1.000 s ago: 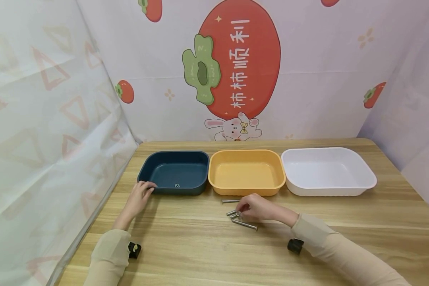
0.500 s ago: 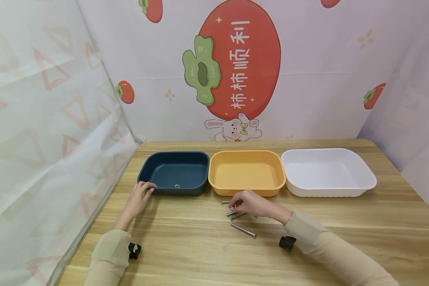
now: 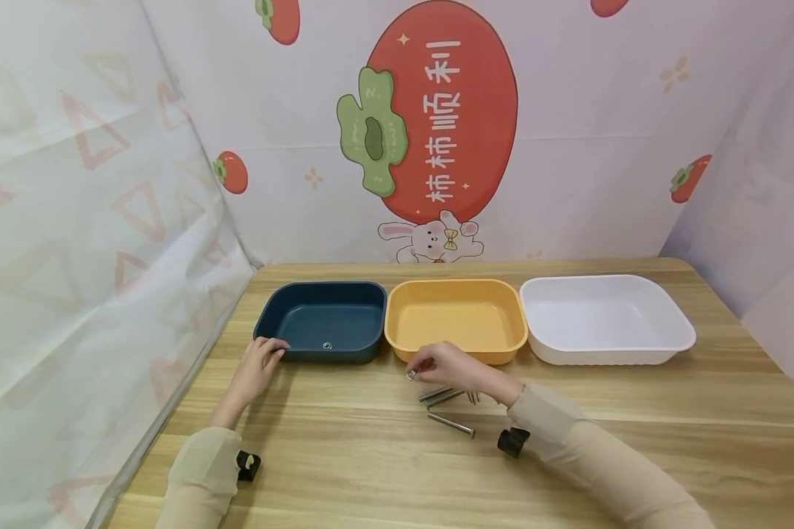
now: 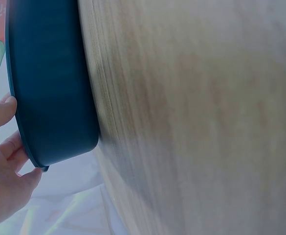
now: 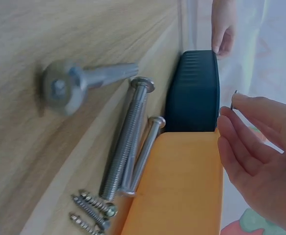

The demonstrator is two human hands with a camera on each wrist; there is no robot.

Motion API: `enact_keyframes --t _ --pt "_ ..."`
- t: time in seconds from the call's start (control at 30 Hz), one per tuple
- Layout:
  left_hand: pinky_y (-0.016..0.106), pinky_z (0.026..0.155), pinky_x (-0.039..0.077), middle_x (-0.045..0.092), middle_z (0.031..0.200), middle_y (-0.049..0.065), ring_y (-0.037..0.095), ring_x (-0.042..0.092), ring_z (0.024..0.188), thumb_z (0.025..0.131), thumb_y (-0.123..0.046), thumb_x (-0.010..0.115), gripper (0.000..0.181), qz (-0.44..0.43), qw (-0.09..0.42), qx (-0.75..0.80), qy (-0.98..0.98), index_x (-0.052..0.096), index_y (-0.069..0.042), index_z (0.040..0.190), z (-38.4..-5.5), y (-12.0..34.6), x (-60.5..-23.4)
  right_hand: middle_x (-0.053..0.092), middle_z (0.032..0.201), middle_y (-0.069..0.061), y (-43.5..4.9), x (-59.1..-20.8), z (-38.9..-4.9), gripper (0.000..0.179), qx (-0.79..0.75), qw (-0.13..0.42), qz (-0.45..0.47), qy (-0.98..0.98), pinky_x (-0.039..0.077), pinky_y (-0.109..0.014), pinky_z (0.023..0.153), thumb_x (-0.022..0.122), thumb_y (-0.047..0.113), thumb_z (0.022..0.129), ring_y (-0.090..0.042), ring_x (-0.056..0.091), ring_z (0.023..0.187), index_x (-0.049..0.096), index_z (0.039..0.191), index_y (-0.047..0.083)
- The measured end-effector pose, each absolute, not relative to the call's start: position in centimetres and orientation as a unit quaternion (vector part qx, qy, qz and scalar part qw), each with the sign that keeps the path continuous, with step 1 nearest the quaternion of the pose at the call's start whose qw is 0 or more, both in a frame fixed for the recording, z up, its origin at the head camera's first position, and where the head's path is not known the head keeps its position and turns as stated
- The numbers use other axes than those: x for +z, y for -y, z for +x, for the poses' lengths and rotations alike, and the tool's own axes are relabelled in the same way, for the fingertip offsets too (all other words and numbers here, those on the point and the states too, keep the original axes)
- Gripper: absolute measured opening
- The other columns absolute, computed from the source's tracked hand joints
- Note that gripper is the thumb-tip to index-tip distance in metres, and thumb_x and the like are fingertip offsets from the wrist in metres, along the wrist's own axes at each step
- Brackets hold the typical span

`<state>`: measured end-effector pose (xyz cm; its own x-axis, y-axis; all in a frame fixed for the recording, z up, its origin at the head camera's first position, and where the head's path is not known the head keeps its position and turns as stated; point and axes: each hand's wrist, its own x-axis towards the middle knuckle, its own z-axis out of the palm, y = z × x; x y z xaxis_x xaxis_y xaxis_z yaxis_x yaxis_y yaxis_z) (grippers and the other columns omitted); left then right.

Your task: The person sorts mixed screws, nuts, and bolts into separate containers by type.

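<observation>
My right hand (image 3: 446, 365) is raised just in front of the orange tray (image 3: 456, 356). Thumb and fingertips pinch a small thin metal washer (image 5: 234, 99), seen edge-on in the right wrist view. My left hand (image 3: 258, 364) grips the near left corner of the dark blue tray (image 3: 331, 355), fingers over its rim. Inside that tray lies a small metal ring (image 3: 327, 345). Below my right hand, several long bolts (image 3: 451, 424) lie on the wooden table, with short screws (image 5: 90, 211) beside them, partly hidden by the hand in the head view.
A white tray (image 3: 609, 355) stands to the right of the orange one, the three trays side by side in a row. Behind them hangs a printed cloth (image 3: 556, 184). Another cloth (image 3: 106, 257) closes off the left side of the wooden table (image 3: 344, 455).
My right hand has lifted from among the bolts and moved left and toward the trays, the washer now showing at its fingertips. One near bolt has shifted slightly. My left hand stays put.
</observation>
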<state>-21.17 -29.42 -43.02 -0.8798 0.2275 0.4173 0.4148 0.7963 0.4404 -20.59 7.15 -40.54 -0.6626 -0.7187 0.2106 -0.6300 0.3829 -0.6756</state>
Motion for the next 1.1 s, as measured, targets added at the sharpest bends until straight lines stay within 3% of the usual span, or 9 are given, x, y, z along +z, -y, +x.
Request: enact_keyframes --t 1.1 --pt "0.045 0.072 0.038 0.052 0.089 0.016 0.032 0.046 0.084 0.084 0.003 0.054 0.010 -0.180 0.181 -0.271 0.928 0.061 0.000 0.090 -21.1 29.5 -43.0 0.066 0.084 -0.005 -1.4 -40.0 -23.4 0.013 -0.432 0.021 -0.318 -0.844 0.045 -0.018 0.066 0.063 0.005 0.080 -0.012 0.058 0.073 0.067 0.091 0.002"
